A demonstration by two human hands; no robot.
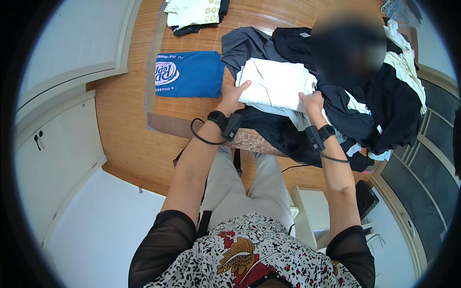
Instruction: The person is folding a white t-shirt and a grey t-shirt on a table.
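A white garment (273, 84), folded into a thick rectangle, rests over dark and grey clothes in the middle of the table. My left hand (232, 96) grips its left edge, thumb on top and the fingers mostly hidden beneath. At its right edge, my right hand (313, 102) is closed on the cloth in the same way. Just left of the white bundle lies a folded blue T-shirt (192, 74) with a white and pink print. A dark grey garment (246, 45) spreads out behind and under the white one.
A heap of black and light clothes (394, 105) covers the table's right side and hangs over the near edge. Folded shirts (194, 13) are stacked at the far left. A blurred dark round patch hides part of the heap. White cabinets (62, 144) stand at the left.
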